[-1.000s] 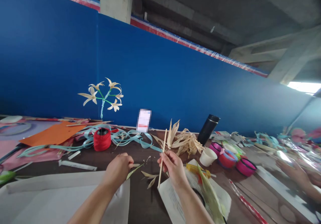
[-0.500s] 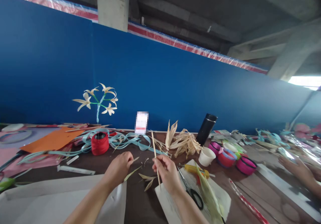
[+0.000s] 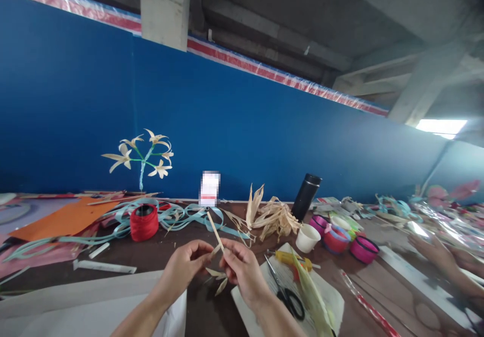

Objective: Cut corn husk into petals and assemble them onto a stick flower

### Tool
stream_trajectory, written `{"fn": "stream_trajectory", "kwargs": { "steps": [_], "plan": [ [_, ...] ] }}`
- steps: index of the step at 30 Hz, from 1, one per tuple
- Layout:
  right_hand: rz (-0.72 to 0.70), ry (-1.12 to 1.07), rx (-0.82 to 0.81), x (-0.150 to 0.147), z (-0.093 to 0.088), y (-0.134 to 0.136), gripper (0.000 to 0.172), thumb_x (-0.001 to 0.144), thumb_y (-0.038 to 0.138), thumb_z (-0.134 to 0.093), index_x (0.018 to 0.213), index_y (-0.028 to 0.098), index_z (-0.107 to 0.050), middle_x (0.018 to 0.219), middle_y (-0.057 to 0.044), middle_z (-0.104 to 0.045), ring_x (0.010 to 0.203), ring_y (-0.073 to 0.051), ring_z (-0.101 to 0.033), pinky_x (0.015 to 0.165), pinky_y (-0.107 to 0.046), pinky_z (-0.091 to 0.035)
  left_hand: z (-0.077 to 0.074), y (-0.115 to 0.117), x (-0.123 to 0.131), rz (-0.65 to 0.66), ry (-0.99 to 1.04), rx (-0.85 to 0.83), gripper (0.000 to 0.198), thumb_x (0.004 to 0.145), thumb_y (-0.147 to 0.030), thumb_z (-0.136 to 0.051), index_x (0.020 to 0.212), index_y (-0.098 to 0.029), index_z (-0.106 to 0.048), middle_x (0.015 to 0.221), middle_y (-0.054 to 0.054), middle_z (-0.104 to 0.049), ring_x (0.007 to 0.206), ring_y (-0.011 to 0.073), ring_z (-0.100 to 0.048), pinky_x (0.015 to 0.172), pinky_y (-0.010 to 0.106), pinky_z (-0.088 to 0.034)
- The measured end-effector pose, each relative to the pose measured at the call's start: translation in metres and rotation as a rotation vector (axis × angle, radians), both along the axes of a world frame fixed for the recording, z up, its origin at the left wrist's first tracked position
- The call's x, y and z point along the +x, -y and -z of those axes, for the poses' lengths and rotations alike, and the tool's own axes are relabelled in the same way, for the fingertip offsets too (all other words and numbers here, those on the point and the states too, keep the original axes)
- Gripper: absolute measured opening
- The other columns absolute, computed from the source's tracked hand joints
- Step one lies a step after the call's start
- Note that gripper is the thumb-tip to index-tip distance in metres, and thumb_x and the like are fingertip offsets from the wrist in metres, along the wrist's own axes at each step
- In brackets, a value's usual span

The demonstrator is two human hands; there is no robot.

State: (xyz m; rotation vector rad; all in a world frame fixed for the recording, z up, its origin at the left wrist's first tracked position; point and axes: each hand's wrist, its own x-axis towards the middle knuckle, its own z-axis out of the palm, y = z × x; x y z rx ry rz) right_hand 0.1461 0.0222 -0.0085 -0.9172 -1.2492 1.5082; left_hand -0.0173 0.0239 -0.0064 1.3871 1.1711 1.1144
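Observation:
My right hand (image 3: 242,271) pinches a thin wooden stick (image 3: 214,228) that slants up to the left. My left hand (image 3: 187,266) is closed just beside it, its fingertips pinching a small dry leaf piece (image 3: 216,249) against the stick. The two hands nearly touch over the dark table (image 3: 166,249). Loose leaf pieces (image 3: 217,279) lie on the table under them.
Black-handled scissors (image 3: 287,296) and a yellow tool (image 3: 291,260) lie on white paper (image 3: 325,296) at right. A red thread spool (image 3: 144,222), blue ribbon (image 3: 113,223), dried husks (image 3: 274,218), a black bottle (image 3: 305,197), a white cup (image 3: 308,238) and coloured tape rolls (image 3: 348,241) stand behind. Another person's hand (image 3: 434,254) rests at far right.
My hands came together: the left brought the leaf piece up to the stick. The stick tilted from near upright to leaning left. The camera tipped slightly.

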Motion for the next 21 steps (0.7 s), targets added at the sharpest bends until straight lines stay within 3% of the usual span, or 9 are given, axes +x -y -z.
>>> {"fn": "stream_trajectory", "kwargs": {
  "steps": [4,9,16,21],
  "plan": [
    [-0.047,-0.041,-0.015,0.001,-0.003,0.001,0.039,0.074,0.038,-0.063,0.104,0.014,-0.06,0.064,0.0,-0.055,0.042,-0.003,-0.036,0.037,-0.014,-0.017,0.003,-0.001,-0.001,0.019,-0.003,-0.02,0.034,0.066,-0.045,-0.061,0.079,-0.014,-0.064,0.066,0.001,-0.061,0.055,0.0129,-0.053,0.053,0.023,-0.045],
    [-0.009,-0.091,-0.013,0.001,0.001,-0.001,0.038,0.075,0.037,-0.062,0.106,0.014,-0.059,0.065,0.0,-0.054,0.043,-0.003,-0.037,0.036,-0.014,-0.016,0.0,-0.001,-0.001,-0.006,0.056,-0.072,0.036,0.065,-0.045,-0.062,0.081,-0.014,-0.065,0.063,0.0,-0.058,0.058,0.0121,-0.052,0.056,0.023,-0.046],
    [-0.082,0.063,0.032,-0.004,0.008,0.0,0.04,0.075,0.037,-0.062,0.109,0.016,-0.059,0.062,0.0,-0.055,0.041,-0.003,-0.038,0.035,-0.013,-0.02,0.0,0.003,0.003,0.028,0.218,-0.164,0.034,0.062,-0.041,-0.067,0.085,-0.015,-0.066,0.073,0.001,-0.061,0.07,0.0143,-0.057,0.067,0.025,-0.048],
    [-0.025,0.152,0.118,-0.006,0.008,-0.001,0.032,0.077,0.037,-0.06,0.1,0.015,-0.065,0.064,-0.001,-0.056,0.044,-0.004,-0.039,0.037,-0.015,-0.022,0.004,0.002,0.005,-0.043,0.235,-0.268,0.034,0.057,-0.043,-0.07,0.072,-0.013,-0.063,0.059,-0.002,-0.057,0.058,0.0115,-0.054,0.06,0.025,-0.049]
  ]
}}
